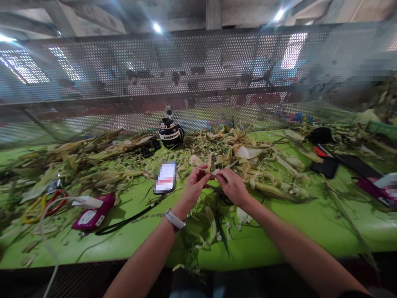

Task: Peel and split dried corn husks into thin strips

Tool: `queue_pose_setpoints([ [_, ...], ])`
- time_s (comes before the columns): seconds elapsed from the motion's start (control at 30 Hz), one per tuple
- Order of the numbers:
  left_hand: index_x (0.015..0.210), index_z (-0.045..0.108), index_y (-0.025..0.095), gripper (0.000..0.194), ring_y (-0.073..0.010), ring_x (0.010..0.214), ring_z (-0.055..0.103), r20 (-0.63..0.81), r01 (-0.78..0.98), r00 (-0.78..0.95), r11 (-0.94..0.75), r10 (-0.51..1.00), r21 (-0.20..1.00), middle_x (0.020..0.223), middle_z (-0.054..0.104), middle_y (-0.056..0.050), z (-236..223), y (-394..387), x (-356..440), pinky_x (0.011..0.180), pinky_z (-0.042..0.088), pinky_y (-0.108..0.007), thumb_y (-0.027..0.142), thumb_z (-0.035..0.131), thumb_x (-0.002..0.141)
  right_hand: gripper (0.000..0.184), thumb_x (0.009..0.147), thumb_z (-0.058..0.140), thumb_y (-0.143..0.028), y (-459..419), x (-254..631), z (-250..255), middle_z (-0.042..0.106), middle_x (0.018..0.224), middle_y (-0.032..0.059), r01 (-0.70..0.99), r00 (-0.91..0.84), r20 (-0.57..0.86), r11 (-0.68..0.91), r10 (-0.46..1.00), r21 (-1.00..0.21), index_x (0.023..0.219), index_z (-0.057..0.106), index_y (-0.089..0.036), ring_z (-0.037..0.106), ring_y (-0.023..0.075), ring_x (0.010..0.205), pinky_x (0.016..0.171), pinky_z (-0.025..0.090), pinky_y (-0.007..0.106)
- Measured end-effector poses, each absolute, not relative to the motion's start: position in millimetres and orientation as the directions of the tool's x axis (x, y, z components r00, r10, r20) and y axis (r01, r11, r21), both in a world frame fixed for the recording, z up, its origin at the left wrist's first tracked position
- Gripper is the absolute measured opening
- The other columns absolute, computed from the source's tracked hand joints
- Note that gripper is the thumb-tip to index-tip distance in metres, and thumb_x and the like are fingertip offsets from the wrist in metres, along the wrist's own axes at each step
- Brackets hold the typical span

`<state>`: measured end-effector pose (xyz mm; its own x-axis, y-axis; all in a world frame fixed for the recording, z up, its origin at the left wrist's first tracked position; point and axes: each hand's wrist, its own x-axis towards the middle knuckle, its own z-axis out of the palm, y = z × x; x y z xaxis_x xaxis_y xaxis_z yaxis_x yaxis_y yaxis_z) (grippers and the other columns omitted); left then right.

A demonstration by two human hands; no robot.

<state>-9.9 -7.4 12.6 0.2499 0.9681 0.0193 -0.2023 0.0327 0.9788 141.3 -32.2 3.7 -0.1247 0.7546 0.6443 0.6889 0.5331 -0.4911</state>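
Your two forearms (149,252) lie nearest, with one white watch (175,219). Left hand (196,186) and right hand (232,186) curl, fingertips pinching one thin strip (209,162) at dial centre. One phone (166,178) sits at nine; one rounded bottle (170,137), ten-thirty; one purple box (89,217) and one scissors (43,203), eight-thirty. Papery husks (247,152), uncountable, crowd ten through three.

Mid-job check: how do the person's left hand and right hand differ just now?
The left hand has a white band at its wrist; the right hand's wrist is bare.
The left hand is the nearer to the lit phone, the right hand to the long husk.
Both have fingers pinched at a pale strip.
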Motion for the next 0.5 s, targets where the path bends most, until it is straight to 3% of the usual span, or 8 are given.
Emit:
queue_pose_setpoints([
  [0.2, 0.08, 0.061, 0.014, 0.027, -0.0097, 0.075, 0.059, 0.117, -0.135, 0.268, -0.083, 0.956, 0.987, 0.123, 0.054, -0.009, 7.3, -2.9, -11.6, 0.06, 0.048, -0.021, 0.037, 0.07, 0.068, 0.019, 0.092, 0.044, -0.025, -30.9, 145.5, 8.1, 0.059, 0.078, 0.0052, 0.699, -0.089, 0.674, 0.528, 0.733, -0.482, 0.084, 0.06, -0.019, 0.057, 0.0161, 0.074, 0.069, 0.045, 0.026],
  [0.33, 0.084, 0.062, 0.014, 0.026, -0.0127, 0.076, 0.061, 0.163, -0.058, 0.263, -0.153, 0.951, 0.987, 0.115, 0.059, -0.01, 7.4, -2.5, -11.7, 0.061, 0.05, -0.024, 0.036, 0.067, 0.07, 0.018, 0.092, 0.044, -0.024, -31.3, 146.7, 7.4, 0.061, 0.078, 0.0048, 0.728, -0.089, 0.673, 0.509, 0.734, -0.459, 0.084, 0.06, -0.02, 0.058, 0.0163, 0.075, 0.07, 0.045, 0.026],
  [0.5, 0.097, 0.065, 0.016, 0.024, -0.0192, 0.086, 0.061, 0.408, 0.138, 0.243, -0.447, 0.88, 0.884, 0.102, 0.064, -0.011, 4.8, -5.2, -9.6, 0.064, 0.052, -0.028, 0.03, 0.058, 0.079, 0.016, 0.09, 0.046, -0.025, -29.2, 143.1, 1.8, 0.06, 0.076, 0.005, 0.776, -0.055, 0.668, 0.453, 0.742, -0.439, 0.082, 0.059, -0.019, 0.057, 0.0165, 0.071, 0.066, 0.044, 0.026],
])
